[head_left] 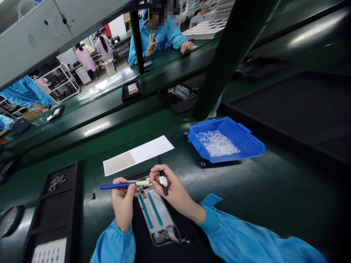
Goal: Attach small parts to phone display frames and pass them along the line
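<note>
My left hand [123,202] is closed around a blue stick tool [116,186] with a cream-coloured end, held level and pointing right. In my right hand [175,191] is a slim black tool [160,160] with a white wrap [163,180]; its kind is unclear. Between and below both hands lies an opened phone screen assembly [157,215] with two blue strips, on a black mat [189,241]. My fingers meet at its upper end and partly hide it. A flex cable [172,233] sticks out at its lower end.
A blue bin [246,144] of small white rings stands at the right, near a slanted green post [236,54]. A white sheet [150,148] lies ahead. At left are a black compartment tray [51,213] and a round dish [9,221]. A co-worker [161,36] sits across the line.
</note>
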### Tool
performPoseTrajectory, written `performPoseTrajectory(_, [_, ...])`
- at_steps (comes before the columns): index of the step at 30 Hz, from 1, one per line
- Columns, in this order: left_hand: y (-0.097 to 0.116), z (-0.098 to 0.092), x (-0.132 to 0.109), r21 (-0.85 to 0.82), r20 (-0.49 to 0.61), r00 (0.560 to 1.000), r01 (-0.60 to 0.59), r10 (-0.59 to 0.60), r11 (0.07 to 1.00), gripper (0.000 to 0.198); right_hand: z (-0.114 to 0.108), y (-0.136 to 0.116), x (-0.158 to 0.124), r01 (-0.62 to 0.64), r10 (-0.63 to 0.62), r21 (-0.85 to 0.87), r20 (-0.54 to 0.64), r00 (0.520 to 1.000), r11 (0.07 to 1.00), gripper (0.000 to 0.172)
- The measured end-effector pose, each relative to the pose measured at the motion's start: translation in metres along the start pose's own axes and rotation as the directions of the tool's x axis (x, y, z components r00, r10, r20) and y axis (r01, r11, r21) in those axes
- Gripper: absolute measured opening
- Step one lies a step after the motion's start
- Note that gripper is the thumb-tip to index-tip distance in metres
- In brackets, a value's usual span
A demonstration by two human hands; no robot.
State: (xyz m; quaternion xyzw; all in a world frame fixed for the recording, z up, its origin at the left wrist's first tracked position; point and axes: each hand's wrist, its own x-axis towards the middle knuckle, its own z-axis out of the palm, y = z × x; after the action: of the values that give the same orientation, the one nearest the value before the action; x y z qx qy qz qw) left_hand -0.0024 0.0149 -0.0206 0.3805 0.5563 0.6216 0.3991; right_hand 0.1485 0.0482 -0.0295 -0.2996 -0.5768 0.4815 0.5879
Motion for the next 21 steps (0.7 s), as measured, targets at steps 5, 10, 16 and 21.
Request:
performPoseTrajectory(5, [0.0, -0.003, 0.003, -0.094, 0.034, 0.998, 0.058, -0.055, 0.994, 0.057, -0.035, -0.011, 0.023, 0.123, -0.165, -0.189, -0.229, 0.959, 0.974, 0.017])
performPoseTrajectory(10, [-0.001, -0.006, 0.004, -0.08, 0.044, 0.999, 0.033, -0.029, 0.996, 0.057, -0.132, -0.022, 0.051, -0.021, -0.413, -0.605, -0.568, 0.712, 0.796, 0.029])
performPoseTrajectory(16, [-0.004, -0.012, 0.004, -0.039, 0.088, 0.996, 0.008, -0.005, 0.999, 0.045, -0.178, -0.026, 0.047, -0.148, -0.329, -0.921, -0.274, 0.904, 0.36, 0.036])
performPoseTrajectory(21, [0.002, -0.015, 0.008, -0.015, 0.11, 0.994, -0.017, 0.019, 1.0, 0.043, -0.108, -0.017, 0.03, 0.1, -0.264, -0.787, -0.081, 0.961, 0.608, 0.023])
